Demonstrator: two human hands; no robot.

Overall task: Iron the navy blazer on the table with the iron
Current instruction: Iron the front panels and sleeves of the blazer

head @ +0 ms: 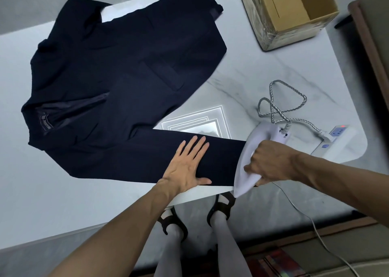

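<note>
On the tabletop the navy blazer lies spread, left hand flat on its sleeve, right hand gripping the white iron, hiding its handle and the cuff.

Matt navy cloth blazer, glossy marble-look table, white plastic iron.

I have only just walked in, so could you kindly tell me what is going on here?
A person is ironing the navy blazer spread on the marble table. The left grip presses flat on the near sleeve to keep it smooth, while the right grip holds the white iron at that sleeve's cuff end, by the table's front edge. The iron's braided cord runs to a power strip with a red light on.
</note>
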